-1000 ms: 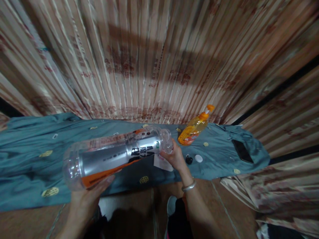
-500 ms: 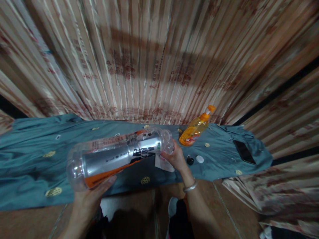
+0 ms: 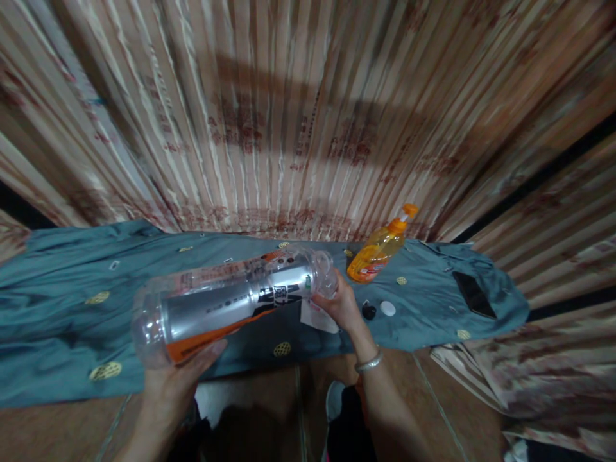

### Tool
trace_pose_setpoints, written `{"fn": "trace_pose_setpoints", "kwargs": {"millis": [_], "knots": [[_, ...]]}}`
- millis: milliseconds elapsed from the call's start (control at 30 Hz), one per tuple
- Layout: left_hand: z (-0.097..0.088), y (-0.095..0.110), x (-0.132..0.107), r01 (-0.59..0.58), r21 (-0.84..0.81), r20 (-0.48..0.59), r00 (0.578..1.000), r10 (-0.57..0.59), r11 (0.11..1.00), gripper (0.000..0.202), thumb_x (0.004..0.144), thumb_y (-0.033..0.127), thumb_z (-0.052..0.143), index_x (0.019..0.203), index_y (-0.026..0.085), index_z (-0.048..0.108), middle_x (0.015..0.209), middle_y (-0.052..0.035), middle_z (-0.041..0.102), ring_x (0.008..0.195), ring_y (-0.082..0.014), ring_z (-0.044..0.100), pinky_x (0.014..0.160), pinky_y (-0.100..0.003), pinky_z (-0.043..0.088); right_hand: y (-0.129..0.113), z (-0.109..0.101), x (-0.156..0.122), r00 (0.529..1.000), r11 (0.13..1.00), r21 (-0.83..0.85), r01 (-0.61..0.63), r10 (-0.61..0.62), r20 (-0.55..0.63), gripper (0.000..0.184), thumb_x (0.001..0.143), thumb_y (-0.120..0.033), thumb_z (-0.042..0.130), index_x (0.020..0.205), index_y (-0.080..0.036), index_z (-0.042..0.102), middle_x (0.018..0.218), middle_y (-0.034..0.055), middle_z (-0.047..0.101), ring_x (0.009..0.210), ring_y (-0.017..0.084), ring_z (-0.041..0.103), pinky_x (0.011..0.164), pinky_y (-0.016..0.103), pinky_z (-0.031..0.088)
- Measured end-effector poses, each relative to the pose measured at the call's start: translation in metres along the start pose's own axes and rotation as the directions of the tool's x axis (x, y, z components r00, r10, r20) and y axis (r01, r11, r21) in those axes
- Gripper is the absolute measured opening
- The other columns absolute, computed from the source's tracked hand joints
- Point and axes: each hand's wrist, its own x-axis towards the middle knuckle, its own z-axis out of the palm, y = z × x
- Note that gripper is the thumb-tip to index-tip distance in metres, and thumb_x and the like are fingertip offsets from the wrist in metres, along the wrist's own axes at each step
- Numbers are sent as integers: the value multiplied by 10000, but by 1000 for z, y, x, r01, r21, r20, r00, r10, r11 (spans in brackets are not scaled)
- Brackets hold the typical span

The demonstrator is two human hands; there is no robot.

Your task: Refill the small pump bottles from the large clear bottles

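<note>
A large clear plastic bottle (image 3: 212,308) with a silver and orange label lies nearly level between my hands, above the cloth. My left hand (image 3: 185,375) grips its wide base end from below. At the narrow end on the right, my right hand (image 3: 341,301) is closed around the neck; a silver bracelet (image 3: 368,360) circles that wrist. Below the right hand a pale paper-like piece (image 3: 318,317) shows, partly hidden. A small black cap (image 3: 369,311) and a white round disc (image 3: 387,308) lie on the cloth just right of that hand.
Behind the bottle stands an orange pump bottle (image 3: 375,253) of yellow-orange liquid. A black phone (image 3: 474,295) lies at the right end of the teal cloth (image 3: 240,366). A patterned curtain (image 3: 269,128) hangs behind, and dark bars cross on both sides.
Almost nothing differs. The whole view has shifted very slightly, while both hands keep the same grip on the bottle.
</note>
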Motion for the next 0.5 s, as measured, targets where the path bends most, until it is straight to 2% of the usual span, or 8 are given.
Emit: {"fn": "trace_pose_setpoints", "kwargs": {"millis": [100, 167, 300, 433, 500], "knots": [[0, 1, 0, 19, -54, -31, 999, -20, 998, 836, 454, 282, 925, 1233, 226, 626, 927, -31, 801, 821, -254, 769, 752, -311, 641, 0, 0, 0, 1000, 1000, -4, -4, 4, 1, 498, 685, -346, 766, 1127, -239, 563, 990, 28, 733, 858, 212, 694, 760, 326, 557], [0, 2, 0, 29, -29, -44, 999, -31, 999, 881, 431, 257, 933, 1251, 228, 611, 914, -31, 798, 851, -267, 767, 768, -321, 639, 1, 0, -1, 1000, 1000, -12, -11, 11, 2, 508, 687, -345, 765, 1141, -244, 560, 993, 31, 733, 857, 215, 696, 761, 333, 558], [1, 3, -2, 23, 10, -26, 999, -23, 1000, 807, 494, 261, 914, 1242, 254, 612, 973, -35, 788, 896, -269, 760, 795, -332, 635, 3, 1, 0, 1000, 1000, -11, -12, 13, 14, 506, 686, -338, 762, 1139, -252, 554, 988, 26, 729, 847, 217, 699, 769, 346, 562], [2, 3, -3, 1, 13, -40, 999, -1, 1000, 772, 501, 283, 913, 1214, 238, 621, 867, -24, 778, 887, -270, 759, 792, -330, 635, 3, 1, 0, 1000, 1000, 2, -2, 1, 12, 481, 693, -342, 758, 1119, -259, 552, 985, 23, 727, 849, 212, 693, 769, 340, 562], [2, 3, -2, 7, -14, -41, 999, -8, 1000, 791, 501, 290, 913, 1229, 240, 608, 898, -28, 781, 894, -277, 759, 802, -343, 636, 2, 0, 0, 1000, 1000, -3, 0, 0, 16, 478, 697, -346, 754, 1120, -254, 553, 982, 24, 726, 839, 210, 691, 758, 334, 559]]}}
